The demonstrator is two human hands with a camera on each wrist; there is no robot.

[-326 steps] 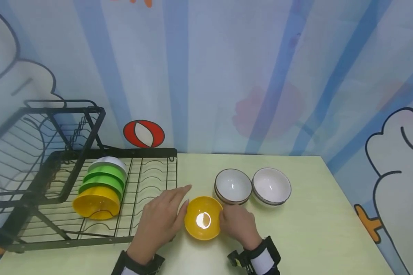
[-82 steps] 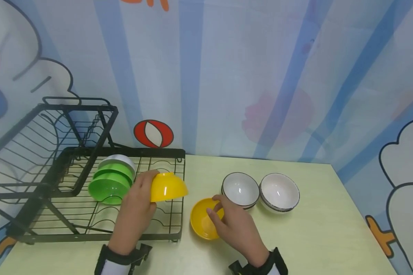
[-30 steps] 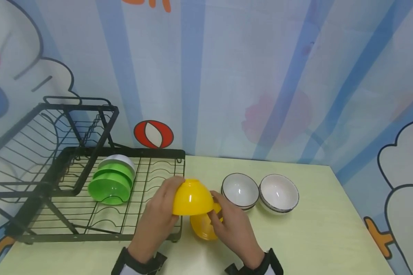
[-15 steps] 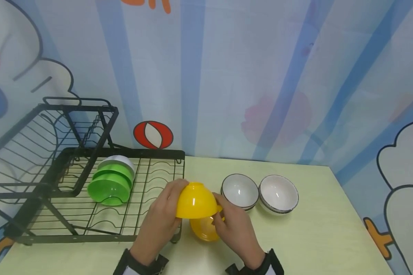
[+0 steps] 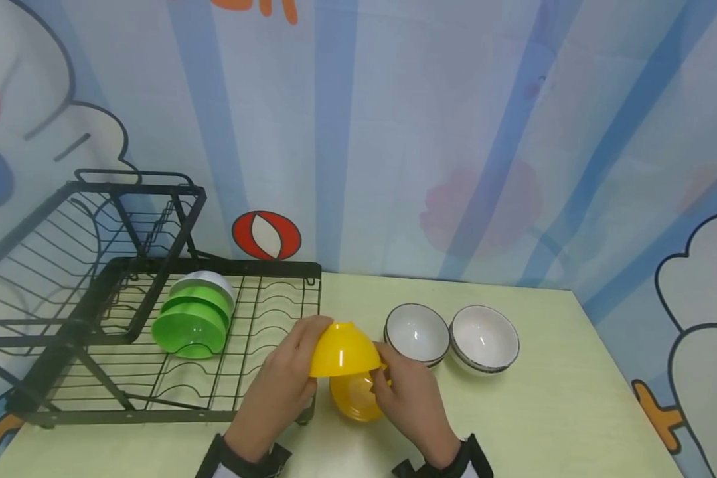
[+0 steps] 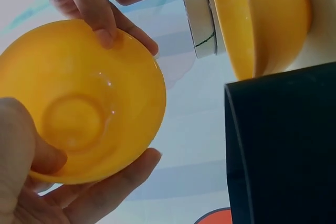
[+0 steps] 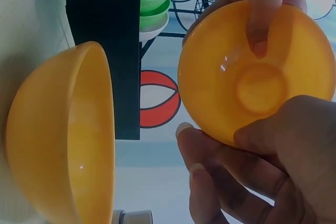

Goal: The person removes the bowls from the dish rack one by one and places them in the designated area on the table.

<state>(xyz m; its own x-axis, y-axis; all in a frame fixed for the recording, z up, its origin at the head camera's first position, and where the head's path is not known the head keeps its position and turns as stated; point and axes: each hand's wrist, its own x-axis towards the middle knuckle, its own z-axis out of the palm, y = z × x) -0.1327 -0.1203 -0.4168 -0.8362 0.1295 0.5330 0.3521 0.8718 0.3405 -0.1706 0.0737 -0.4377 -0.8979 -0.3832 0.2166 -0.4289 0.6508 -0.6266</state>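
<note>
Both hands hold an upside-down yellow bowl (image 5: pixel 342 355) above the table. My left hand (image 5: pixel 281 382) grips its left side, thumb inside and fingers against the outer wall, as the left wrist view shows. Opposite, my right hand (image 5: pixel 415 395) pinches the rim; its thumb (image 7: pixel 268 135) lies inside the bowl in the right wrist view. A second yellow bowl (image 5: pixel 354 401) sits mouth up on the table just beneath, partly covered by the held bowl and the right fingers. In the right wrist view that lower bowl (image 7: pixel 39 140) appears apart from the held one.
On the left stands a black wire dish rack (image 5: pixel 269 268) with two green bowls (image 5: pixel 188 330) and a white bowl (image 5: pixel 215 279) leaning in a row. Right of the hands are dark-rimmed white bowls, a stacked set (image 5: pixel 417 332) and another (image 5: pixel 484 337) beside it.
The front yellow bowl has left the rack in my left hand, upside down, and moved right over the table's yellow bowl. My right hand has taken its rim; lately it shifts slightly right.
</note>
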